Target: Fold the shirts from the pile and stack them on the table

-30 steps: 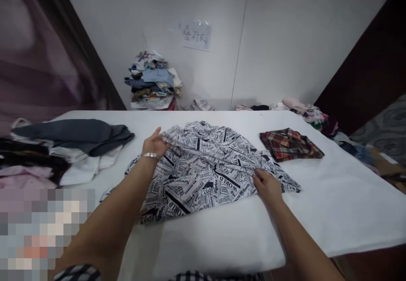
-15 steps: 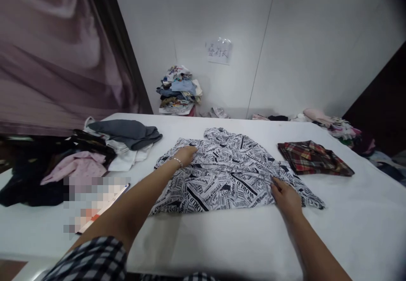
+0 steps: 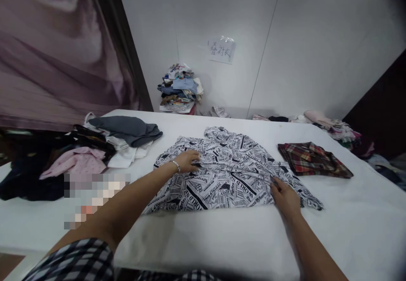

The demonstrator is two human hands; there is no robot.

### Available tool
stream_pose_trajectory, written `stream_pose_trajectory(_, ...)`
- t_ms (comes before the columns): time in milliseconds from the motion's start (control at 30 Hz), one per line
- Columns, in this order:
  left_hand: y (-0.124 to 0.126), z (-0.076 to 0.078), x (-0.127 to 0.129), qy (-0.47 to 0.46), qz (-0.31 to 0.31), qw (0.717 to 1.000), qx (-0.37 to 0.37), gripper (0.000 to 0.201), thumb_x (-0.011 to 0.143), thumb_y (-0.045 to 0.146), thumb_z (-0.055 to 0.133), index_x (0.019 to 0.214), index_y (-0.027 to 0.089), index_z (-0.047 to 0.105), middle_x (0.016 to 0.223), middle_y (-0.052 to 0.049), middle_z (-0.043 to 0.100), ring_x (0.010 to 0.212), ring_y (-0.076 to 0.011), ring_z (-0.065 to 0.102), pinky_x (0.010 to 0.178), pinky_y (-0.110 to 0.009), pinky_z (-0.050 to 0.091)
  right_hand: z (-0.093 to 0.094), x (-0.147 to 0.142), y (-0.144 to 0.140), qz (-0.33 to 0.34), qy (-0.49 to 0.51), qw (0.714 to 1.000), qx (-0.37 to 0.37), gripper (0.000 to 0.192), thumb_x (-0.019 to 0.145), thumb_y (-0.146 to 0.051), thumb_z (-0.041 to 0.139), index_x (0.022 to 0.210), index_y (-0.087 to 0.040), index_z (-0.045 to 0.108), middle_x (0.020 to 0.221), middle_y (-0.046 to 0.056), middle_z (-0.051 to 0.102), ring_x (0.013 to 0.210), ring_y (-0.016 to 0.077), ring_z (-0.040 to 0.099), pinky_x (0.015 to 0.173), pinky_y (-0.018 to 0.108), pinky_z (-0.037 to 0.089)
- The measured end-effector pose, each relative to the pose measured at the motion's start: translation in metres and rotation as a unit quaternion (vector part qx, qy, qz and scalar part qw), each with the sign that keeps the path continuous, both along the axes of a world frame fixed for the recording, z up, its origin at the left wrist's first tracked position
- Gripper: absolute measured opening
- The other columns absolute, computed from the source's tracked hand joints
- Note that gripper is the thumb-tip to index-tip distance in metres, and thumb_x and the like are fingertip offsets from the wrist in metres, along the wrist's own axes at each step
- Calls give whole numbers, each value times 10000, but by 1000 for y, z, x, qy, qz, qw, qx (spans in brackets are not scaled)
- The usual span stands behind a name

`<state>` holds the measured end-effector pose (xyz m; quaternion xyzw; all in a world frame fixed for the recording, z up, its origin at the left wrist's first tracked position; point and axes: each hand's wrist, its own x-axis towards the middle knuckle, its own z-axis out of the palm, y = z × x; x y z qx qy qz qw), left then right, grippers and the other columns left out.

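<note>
A white shirt (image 3: 218, 184) with black newspaper print lies spread on the table, its collar end toward the wall and its near edge toward me. My left hand (image 3: 187, 161) rests on the left part of the shirt, fingers stretched over the cloth and slightly apart. At the right side, my right hand (image 3: 285, 196) pinches the shirt near its lower right edge, thumb on top. One sleeve sticks out to the right beyond that hand. The fingertips of the right hand are partly hidden by the fabric.
A folded plaid shirt (image 3: 314, 158) lies to the right on the white table (image 3: 358, 222). On the left are a grey garment (image 3: 127, 129), a pink one (image 3: 76, 162) and dark clothes. Garments stand piled (image 3: 180, 88) by the wall, under a paper sign (image 3: 221, 51).
My left hand has moved slightly down toward me, its fingers now spread on the cloth. The shirt's lower left corner reaches a bit further left. My right hand stays at the same edge.
</note>
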<state>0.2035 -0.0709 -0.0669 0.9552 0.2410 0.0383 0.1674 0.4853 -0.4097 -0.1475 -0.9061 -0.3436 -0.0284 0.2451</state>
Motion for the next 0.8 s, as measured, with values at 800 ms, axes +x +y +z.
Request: stream_pose_trajectory(800, -22, 117, -13, 121, -103, 952, 262, 512, 820, 537, 543, 1216, 214, 539, 1077, -110, 635, 841, -252, 629, 686, -307, 420, 24, -7, 4, -30, 88, 995, 43, 604, 810, -303, 488, 1409, -237, 462, 778, -13, 675, 707, 171, 590, 663, 260, 390)
